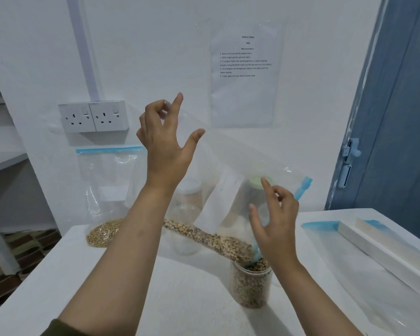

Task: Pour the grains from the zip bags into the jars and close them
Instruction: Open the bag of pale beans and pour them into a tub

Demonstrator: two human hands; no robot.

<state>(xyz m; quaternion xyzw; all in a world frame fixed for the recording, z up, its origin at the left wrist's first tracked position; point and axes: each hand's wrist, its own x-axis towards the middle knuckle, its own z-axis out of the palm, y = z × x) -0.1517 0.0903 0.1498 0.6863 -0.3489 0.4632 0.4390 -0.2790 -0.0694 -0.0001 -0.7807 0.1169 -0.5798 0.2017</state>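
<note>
The clear zip bag (240, 166) has a blue zip strip and holds tan and brown speckled grains (211, 236); the clear jar (251, 284) holds the same mix. A second clear bag (107, 180) at the desk's (180, 299) far left corner has a blue strip and pale beige grains. The desk is white, the door (403, 117) blue, the sockets (94, 116) white, one jar lid (257, 181) pale green

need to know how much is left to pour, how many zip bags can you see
3: one zip bag held tilted over the open jar, one leaning on the wall under the sockets, one lying flat, seemingly empty, at the table's right. More may be hidden.
</note>
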